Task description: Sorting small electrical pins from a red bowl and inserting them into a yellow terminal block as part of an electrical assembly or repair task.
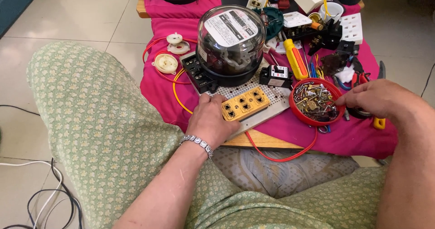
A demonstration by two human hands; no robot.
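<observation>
Yellow plastic marks the socket strip (245, 103) that lies on the white perforated board (276, 103) in front of me, near the front edge of the worktop (253, 139), which is draped in a pink cloth (158, 88). My left hand (210, 120) rests on the board with its fingers curled loosely, the fingertips touching the left end of the strip; it presses down rather than grips, and a silver bracelet (196, 142) sits at the wrist. My right hand (378, 97) hovers at the right rim of a red bowl (316, 103) full of screws and small metal parts, with the fingers drawn together over the rim; I cannot tell whether they pinch anything. Behind the strip stands a round electric meter (231, 41) under a clear dome, on a black base. A small black breaker (275, 75) sits just right of it, and a screwdriver (295, 59) with a yellow and red handle lies beside that. A red wire (281, 156) loops off the front edge of the worktop.
</observation>
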